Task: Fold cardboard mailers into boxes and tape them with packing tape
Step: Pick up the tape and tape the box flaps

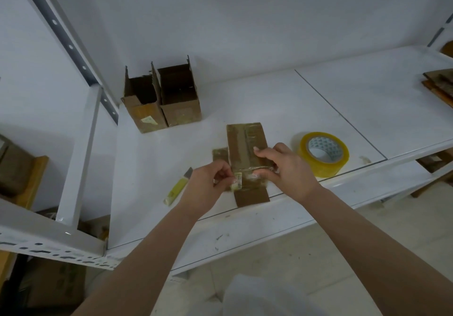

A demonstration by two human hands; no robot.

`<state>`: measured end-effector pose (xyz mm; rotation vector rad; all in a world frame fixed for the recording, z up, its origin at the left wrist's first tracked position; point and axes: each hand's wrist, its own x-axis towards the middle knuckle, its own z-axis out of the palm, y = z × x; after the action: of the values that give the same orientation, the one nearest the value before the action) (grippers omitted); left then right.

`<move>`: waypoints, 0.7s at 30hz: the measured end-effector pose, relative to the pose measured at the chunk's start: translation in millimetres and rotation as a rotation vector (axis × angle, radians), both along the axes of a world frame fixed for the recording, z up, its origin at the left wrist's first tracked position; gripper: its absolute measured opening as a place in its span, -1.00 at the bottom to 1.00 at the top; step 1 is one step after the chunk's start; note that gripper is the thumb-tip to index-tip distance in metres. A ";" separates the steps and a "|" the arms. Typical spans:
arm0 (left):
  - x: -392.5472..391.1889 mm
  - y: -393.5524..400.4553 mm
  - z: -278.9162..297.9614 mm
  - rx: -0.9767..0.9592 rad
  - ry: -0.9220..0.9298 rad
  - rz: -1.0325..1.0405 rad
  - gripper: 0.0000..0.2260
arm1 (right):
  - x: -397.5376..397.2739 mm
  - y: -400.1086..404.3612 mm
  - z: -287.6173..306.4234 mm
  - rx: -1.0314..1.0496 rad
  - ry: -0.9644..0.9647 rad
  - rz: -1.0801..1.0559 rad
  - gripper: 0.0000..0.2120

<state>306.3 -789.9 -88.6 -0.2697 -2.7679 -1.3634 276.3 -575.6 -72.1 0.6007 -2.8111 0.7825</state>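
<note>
A small brown cardboard box (245,144) stands on the white shelf top (306,99), its top face covered with shiny tape and loose flaps spread at its base. My right hand (286,168) grips the box's near upper edge, fingers on top and thumb on the front face. My left hand (208,185) pinches a strip of tape (237,180) at the box's near left corner. A roll of yellowish packing tape (323,153) lies flat just right of my right hand. A yellow utility knife (177,188) lies to the left of my left hand.
Two open-topped cardboard boxes (161,99) stand side by side at the back left near the shelf post (81,148). Flat cardboard pieces (440,85) are stacked at the far right edge. The shelf's front edge runs just below my hands.
</note>
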 end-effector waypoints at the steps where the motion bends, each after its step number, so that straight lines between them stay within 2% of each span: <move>1: -0.9 1.3 -1.8 0.003 0.002 0.022 -0.80 | -0.7 0.2 -0.1 -0.002 0.001 0.001 -0.50; 6: -3.3 10.1 -8.6 -0.042 0.088 0.118 -0.71 | -1.3 -0.4 -1.4 -0.008 0.013 0.027 -0.50; 14: -14.4 6.1 -13.6 -0.118 0.060 0.019 -0.62 | -4.5 1.6 -2.6 -0.061 -0.022 0.040 -0.49; 19: -13.9 9.2 -9.9 -0.158 0.007 0.040 -0.60 | -5.4 3.9 -5.0 -0.083 -0.041 0.060 -0.47; 21: -14.0 10.8 -0.3 -0.121 0.051 0.085 -0.53 | -3.2 1.8 -7.4 -0.058 0.005 0.047 -0.48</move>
<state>292.3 -779.2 -88.9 -0.1859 -2.7886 -1.1563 273.1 -573.7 -79.5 0.6608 -2.7687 0.8668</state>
